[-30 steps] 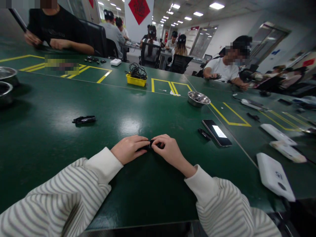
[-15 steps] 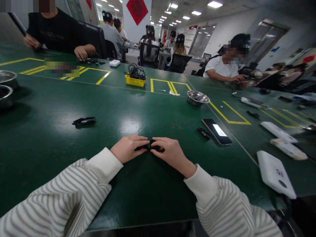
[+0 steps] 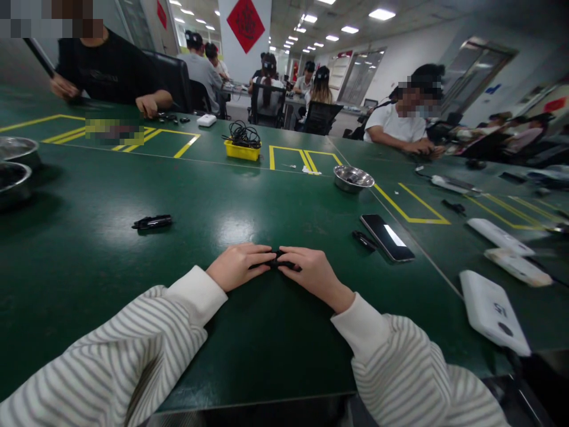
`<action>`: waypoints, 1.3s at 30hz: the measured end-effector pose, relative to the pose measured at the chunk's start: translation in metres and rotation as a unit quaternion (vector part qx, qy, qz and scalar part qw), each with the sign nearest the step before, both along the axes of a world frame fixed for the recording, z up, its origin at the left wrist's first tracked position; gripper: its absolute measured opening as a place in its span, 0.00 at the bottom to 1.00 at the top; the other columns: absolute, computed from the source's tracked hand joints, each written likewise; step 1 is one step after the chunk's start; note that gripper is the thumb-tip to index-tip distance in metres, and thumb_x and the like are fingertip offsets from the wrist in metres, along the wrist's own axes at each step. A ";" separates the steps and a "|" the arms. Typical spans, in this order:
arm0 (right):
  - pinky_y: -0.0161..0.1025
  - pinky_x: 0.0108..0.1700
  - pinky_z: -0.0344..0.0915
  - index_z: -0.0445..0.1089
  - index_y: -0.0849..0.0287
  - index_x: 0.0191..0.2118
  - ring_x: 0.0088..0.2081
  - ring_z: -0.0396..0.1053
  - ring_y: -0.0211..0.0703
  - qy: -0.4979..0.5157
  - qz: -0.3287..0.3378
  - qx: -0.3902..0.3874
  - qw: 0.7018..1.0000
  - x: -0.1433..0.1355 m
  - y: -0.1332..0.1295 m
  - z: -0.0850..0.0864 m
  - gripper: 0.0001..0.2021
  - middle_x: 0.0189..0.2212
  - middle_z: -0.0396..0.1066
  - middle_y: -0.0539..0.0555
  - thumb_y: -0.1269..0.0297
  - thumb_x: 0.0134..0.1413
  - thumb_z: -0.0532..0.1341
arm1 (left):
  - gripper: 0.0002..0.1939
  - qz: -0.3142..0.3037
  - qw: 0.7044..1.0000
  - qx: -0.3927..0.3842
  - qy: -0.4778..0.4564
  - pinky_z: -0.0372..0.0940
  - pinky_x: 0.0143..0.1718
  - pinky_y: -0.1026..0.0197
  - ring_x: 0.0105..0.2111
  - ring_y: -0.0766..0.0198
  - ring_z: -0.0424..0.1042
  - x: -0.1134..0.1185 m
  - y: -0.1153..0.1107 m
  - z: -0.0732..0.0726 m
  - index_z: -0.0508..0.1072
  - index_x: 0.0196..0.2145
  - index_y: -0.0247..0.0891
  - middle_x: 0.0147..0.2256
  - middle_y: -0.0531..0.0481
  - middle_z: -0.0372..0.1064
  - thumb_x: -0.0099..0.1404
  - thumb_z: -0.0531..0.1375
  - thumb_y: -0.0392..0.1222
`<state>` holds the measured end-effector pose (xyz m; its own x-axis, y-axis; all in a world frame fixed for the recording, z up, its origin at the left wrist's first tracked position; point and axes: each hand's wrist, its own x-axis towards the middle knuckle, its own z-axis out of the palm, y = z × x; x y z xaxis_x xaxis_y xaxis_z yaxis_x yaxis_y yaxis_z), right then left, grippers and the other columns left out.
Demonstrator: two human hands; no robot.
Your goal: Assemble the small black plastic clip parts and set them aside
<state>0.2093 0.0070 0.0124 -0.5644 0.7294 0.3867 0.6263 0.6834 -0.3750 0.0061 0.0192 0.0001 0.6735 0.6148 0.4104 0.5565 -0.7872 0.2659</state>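
Note:
A slim black plastic piece point(image 3: 276, 261) is held low over the table between my two hands. My left hand point(image 3: 242, 265) is closed on its left end, with the thumb below and fingers above. Round its right end my right hand point(image 3: 313, 271) is closed in the same way. Fingers cover most of the piece, so its full shape is hidden. A glossy black part point(image 3: 152, 223), elongated and pointed at its left end, lies on the table to the left. Another small black part point(image 3: 364, 241) rests to the right, beside a phone point(image 3: 387, 237).
Metal bowls stand at the far left point(image 3: 20, 181) and beyond my right hand point(image 3: 354, 181). A yellow box point(image 3: 242, 152) of black cables sits farther back on the green table point(image 3: 111, 284). White power banks point(image 3: 493, 311) line the right side. Other people sit across the table.
My hands have shifted slightly right and their fingertips are closer together on the black piece. The view has tilted a little; the other parts on the table lie as before.

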 end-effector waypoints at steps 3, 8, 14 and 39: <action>0.41 0.45 0.65 0.71 0.56 0.36 0.43 0.68 0.42 -0.014 -0.008 0.015 1.000 0.015 0.002 -0.001 0.09 0.42 0.69 0.54 0.67 0.48 0.57 | 0.13 -0.004 1.000 0.004 0.006 0.64 0.41 0.57 0.40 0.60 0.68 0.016 0.004 -0.001 0.69 0.43 0.38 0.43 0.44 0.68 0.61 0.53 0.40; 0.41 0.41 0.67 0.71 0.56 0.35 0.39 0.70 0.43 -0.042 -0.053 0.031 0.997 0.058 0.003 -0.002 0.08 0.42 0.70 0.54 0.67 0.47 0.57 | 0.13 -0.014 0.999 0.030 0.039 0.64 0.41 0.58 0.40 0.60 0.66 0.066 0.012 -0.004 0.68 0.44 0.36 0.44 0.44 0.66 0.61 0.53 0.38; 0.39 0.32 0.69 0.69 0.58 0.35 0.26 0.69 0.38 -0.031 -0.134 0.007 0.990 0.116 -0.002 0.000 0.08 0.42 0.69 0.55 0.65 0.45 0.59 | 0.13 -0.017 0.996 0.068 0.050 0.64 0.37 0.60 0.39 0.59 0.63 0.138 0.017 -0.006 0.65 0.45 0.35 0.41 0.43 0.65 0.63 0.49 0.36; 0.39 0.31 0.61 0.68 0.60 0.32 0.30 0.65 0.43 -0.097 -0.354 0.037 0.930 0.160 0.014 -0.009 0.13 0.30 0.68 0.55 0.55 0.42 0.59 | 0.27 0.471 0.877 0.094 0.009 0.31 0.52 0.34 0.57 0.41 0.41 -0.142 0.037 -0.015 0.61 0.50 0.39 0.54 0.40 0.53 0.55 0.53 0.54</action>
